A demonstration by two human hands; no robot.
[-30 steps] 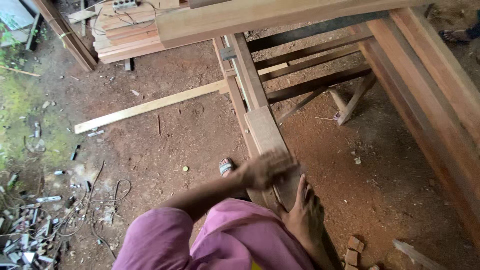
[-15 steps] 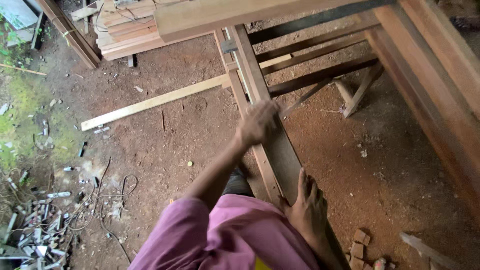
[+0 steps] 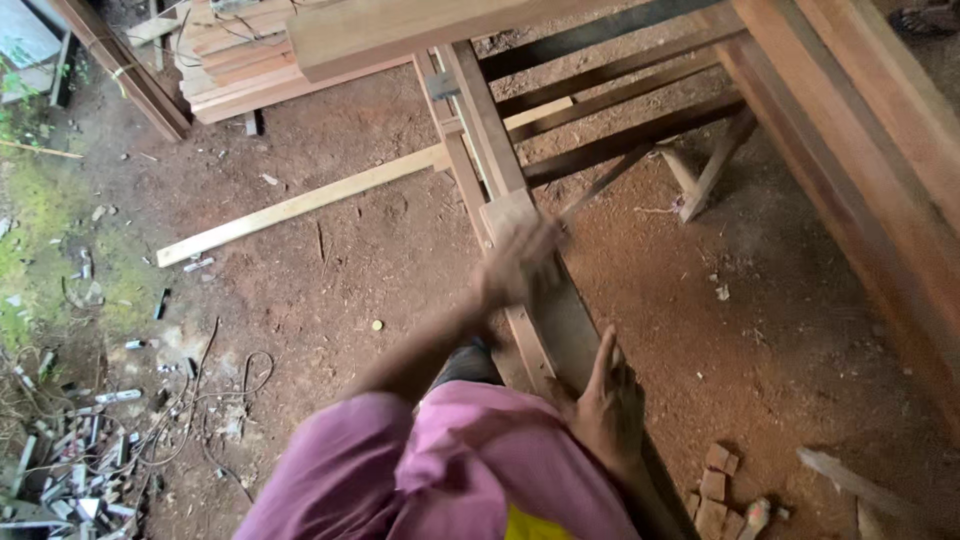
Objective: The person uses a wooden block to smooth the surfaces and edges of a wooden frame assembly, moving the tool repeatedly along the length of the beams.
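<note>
Far left of the fingers: scrap heap of small pale offcuts (image 3: 60,470) and loose thin dark wire (image 3: 215,385) on the red-brown dirt floor (image 3: 330,280), well apart from both hands. A pale, long, thin wooden batten (image 3: 300,205) lies on the ground, up and left of the fingers.

The left hand (image 3: 515,265) is blurred; it rests on top of a small pale rectangular wood block (image 3: 510,212), which sits on the long brown wooden plank (image 3: 480,110). Fingers look loosely curled over the block, but grip can't be told for sure. The plank's long axis runs away from the person, up and slightly left, w/ the block just beyond the left fingertips, so the left hand is nearer it.

The right hand (image 3: 605,410), lower and right, lies flat w/ fingers spread open on the plank's near end.

No packages, labels or signs visible. Small reddish square wood blocks (image 3: 715,490) lie right of the right hand.
</note>
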